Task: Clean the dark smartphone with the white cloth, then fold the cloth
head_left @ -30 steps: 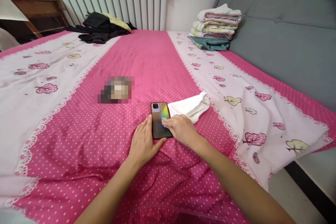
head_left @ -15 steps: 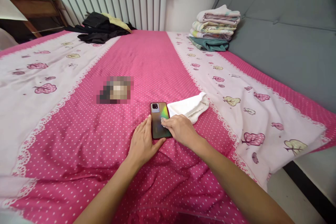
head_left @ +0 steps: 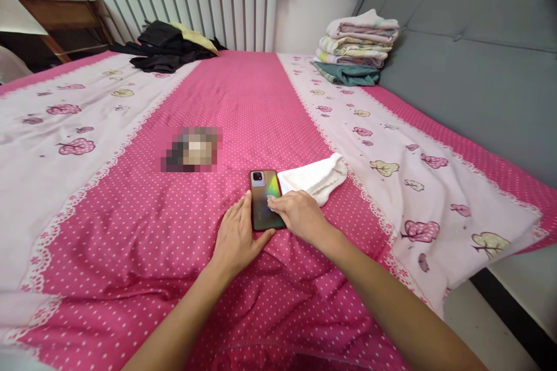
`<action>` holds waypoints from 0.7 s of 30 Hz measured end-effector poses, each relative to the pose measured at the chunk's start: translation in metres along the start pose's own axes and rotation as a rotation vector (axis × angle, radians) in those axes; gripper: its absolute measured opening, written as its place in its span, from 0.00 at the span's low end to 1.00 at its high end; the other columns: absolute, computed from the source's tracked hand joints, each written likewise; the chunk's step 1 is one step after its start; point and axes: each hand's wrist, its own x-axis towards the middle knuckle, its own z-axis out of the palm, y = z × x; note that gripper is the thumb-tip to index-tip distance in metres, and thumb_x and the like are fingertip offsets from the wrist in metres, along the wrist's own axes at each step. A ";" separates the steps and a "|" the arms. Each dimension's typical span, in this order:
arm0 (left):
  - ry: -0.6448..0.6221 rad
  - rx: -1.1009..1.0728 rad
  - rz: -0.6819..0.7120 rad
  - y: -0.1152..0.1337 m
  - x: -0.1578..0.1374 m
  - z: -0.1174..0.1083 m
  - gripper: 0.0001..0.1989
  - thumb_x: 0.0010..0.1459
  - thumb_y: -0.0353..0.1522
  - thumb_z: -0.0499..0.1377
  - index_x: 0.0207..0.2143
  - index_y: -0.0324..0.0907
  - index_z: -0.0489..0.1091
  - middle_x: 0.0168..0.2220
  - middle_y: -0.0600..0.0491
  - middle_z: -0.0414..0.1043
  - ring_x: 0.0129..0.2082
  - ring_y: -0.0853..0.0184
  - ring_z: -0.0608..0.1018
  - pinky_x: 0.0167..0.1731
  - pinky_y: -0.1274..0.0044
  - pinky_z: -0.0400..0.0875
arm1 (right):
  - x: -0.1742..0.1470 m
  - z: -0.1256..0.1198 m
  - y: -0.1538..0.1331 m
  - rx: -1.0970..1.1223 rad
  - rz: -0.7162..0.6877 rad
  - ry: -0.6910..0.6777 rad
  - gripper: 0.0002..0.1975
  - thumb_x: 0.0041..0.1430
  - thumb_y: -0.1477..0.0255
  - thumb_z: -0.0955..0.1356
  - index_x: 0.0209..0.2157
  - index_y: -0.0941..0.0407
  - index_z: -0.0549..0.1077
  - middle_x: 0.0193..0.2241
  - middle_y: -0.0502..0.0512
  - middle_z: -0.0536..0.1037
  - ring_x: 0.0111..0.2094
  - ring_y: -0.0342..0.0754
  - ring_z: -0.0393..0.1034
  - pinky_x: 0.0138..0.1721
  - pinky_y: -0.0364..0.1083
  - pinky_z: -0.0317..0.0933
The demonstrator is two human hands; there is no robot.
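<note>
A smartphone (head_left: pixel 261 208) in a dark-edged case lies back up on the bed, its camera block at the far left corner and a rainbow sheen on its back. My left hand (head_left: pixel 237 237) rests flat on the bedding, fingers along the phone's left edge and thumb by its near edge. Pinched in the fingertips of my right hand (head_left: pixel 300 214) is a small whitish wad (head_left: pixel 270 200), pressed against the phone's back; its exact kind is unclear. A white cloth (head_left: pixel 319 177) lies just right of the phone, partly hidden behind my right hand.
Pink dotted bedding (head_left: pixel 235 93) spreads under everything. A blurred-out object (head_left: pixel 191 151) lies left of the phone. Dark clothes (head_left: pixel 163 46) are heaped at the back left, and folded fabrics (head_left: pixel 357 46) are stacked by the grey headboard (head_left: pixel 470 40). A radiator (head_left: pixel 195 6) lines the wall.
</note>
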 end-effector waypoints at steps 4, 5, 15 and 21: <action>0.003 0.002 0.005 0.000 0.000 0.000 0.42 0.54 0.47 0.53 0.61 0.31 0.40 0.55 0.34 0.61 0.54 0.50 0.67 0.50 0.61 0.63 | 0.000 0.000 0.000 -0.001 -0.009 0.015 0.17 0.66 0.70 0.57 0.39 0.52 0.77 0.33 0.54 0.79 0.38 0.45 0.71 0.41 0.43 0.56; 0.004 0.003 0.005 0.000 0.000 0.000 0.42 0.54 0.47 0.53 0.61 0.31 0.40 0.55 0.34 0.61 0.54 0.50 0.66 0.50 0.62 0.62 | 0.000 0.000 0.000 -0.001 -0.014 0.017 0.17 0.66 0.70 0.57 0.38 0.52 0.77 0.34 0.54 0.79 0.38 0.45 0.71 0.41 0.42 0.56; -0.005 0.002 -0.001 0.000 0.000 -0.001 0.42 0.53 0.47 0.54 0.60 0.29 0.43 0.55 0.33 0.61 0.54 0.51 0.66 0.51 0.62 0.62 | 0.000 0.000 0.000 0.000 -0.007 -0.002 0.16 0.66 0.70 0.57 0.40 0.53 0.76 0.34 0.55 0.79 0.39 0.45 0.71 0.42 0.43 0.56; -0.001 -0.001 0.000 0.000 0.000 -0.001 0.42 0.54 0.47 0.54 0.61 0.31 0.40 0.56 0.34 0.61 0.54 0.50 0.66 0.50 0.61 0.63 | 0.000 0.001 0.001 0.000 -0.022 0.014 0.16 0.66 0.71 0.57 0.40 0.53 0.76 0.34 0.55 0.79 0.38 0.45 0.71 0.41 0.43 0.56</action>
